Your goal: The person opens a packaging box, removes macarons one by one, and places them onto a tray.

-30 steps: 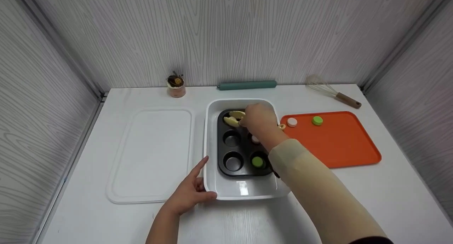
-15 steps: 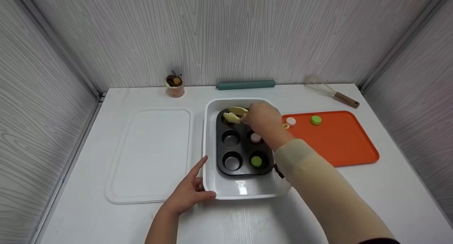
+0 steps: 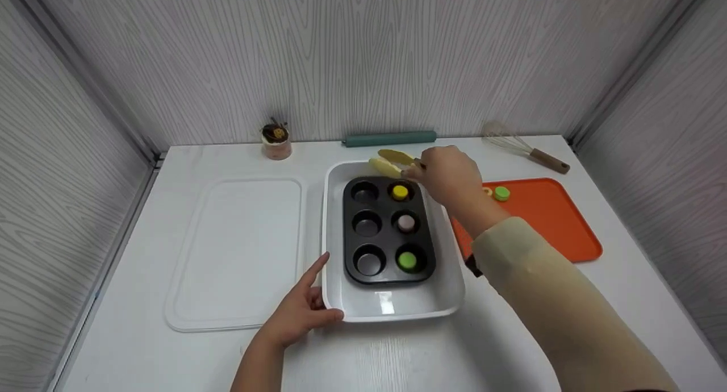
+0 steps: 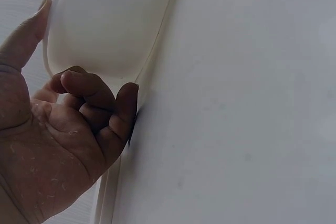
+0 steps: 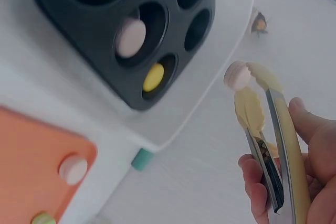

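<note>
My right hand (image 3: 451, 173) grips a pair of tongs (image 5: 287, 150) with pale yellow, scalloped tips, above the far end of a white rectangular container (image 3: 392, 315). Between the tips is a pale pink macaron (image 5: 237, 75). A black muffin pan (image 3: 383, 227) lies inside the container. Its right-hand cups hold a yellow piece (image 3: 400, 192), a pink macaron (image 3: 405, 223) and a green macaron (image 3: 407, 260); nothing shows in the left-hand cups. My left hand (image 3: 298, 312) holds the container's near left corner, thumb at the front rim, index finger along the side, other fingers curled against it.
An orange tray (image 3: 545, 221) at right bears a green macaron (image 3: 501, 194), a pink macaron (image 5: 73, 169) and a small ring. A white lid (image 3: 238, 255) lies left. Along the back are a small potted plant (image 3: 277, 142), a teal rolling pin (image 3: 390, 139) and a whisk (image 3: 531, 150).
My right hand has lifted the tongs and pink macaron from the far left cup, back and to the right, uncovering the yellow piece. The left hand stays at the container's corner.
</note>
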`<state>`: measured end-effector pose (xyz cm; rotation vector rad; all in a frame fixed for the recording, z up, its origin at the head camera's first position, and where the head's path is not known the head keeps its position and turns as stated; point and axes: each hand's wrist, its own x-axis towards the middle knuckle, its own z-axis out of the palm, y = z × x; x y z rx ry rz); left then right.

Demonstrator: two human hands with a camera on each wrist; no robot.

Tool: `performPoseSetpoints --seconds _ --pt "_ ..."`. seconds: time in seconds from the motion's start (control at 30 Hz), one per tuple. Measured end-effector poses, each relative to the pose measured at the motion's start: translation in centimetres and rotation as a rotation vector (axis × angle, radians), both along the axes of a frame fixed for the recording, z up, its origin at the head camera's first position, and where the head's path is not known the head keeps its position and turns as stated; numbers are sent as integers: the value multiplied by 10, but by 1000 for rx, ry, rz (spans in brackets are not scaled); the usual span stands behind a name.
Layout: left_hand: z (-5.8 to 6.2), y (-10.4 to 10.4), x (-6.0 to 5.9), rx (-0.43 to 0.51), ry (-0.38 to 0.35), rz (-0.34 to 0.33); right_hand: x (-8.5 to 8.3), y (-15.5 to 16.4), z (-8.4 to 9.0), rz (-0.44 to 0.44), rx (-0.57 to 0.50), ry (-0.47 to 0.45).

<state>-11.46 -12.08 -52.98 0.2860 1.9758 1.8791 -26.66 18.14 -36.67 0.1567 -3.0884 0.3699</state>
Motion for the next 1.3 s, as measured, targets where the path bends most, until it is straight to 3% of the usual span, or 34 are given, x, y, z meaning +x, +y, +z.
performPoseSetpoints --seconds 0.13,0.53,0.83,1.03,1.3 --pt "-1 0 -1 -2 3 -2 3 28 8 -33 -31 32" --pt "-3 1 -1 11 -4 -10 10 127 25 -207 -85 19" --pt "-2 0 -1 17 -12 -3 23 207 20 -234 -24 68" --pt "-2 -1 -1 19 -12 2 28 241 15 -279 -4 45" --pt "-1 0 0 -15 -5 12 33 272 -7 -339 -35 -38"
